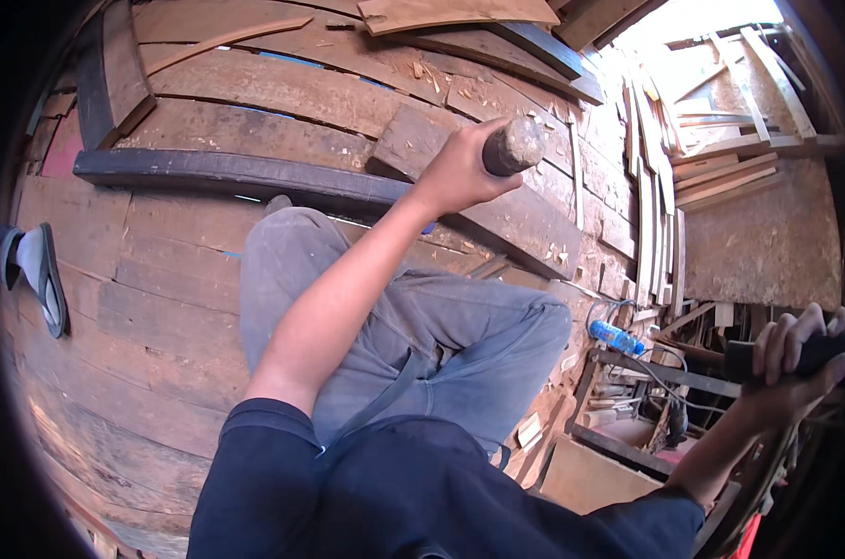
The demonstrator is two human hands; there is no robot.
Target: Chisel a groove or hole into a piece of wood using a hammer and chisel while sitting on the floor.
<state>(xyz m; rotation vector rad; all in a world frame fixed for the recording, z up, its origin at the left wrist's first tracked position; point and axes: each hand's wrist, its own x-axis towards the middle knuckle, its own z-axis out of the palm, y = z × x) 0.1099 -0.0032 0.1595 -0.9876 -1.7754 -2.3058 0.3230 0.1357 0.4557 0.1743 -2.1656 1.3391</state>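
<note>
I am sitting on the rough plank floor [161, 307], knees drawn up in grey trousers [441, 326], a thick dark beam [254, 177] lying across the boards ahead. My left hand [460, 172] is clenched round a worn wooden handle [514, 146], raised above the beam. My right hand [795, 359] grips a dark tool [748, 359] out at the edge. I judge I'm mid-stroke; next calls for a steady, aimed drop

A woodworking yard: rough planks [254, 88], stacked offcuts [651, 214].
</note>
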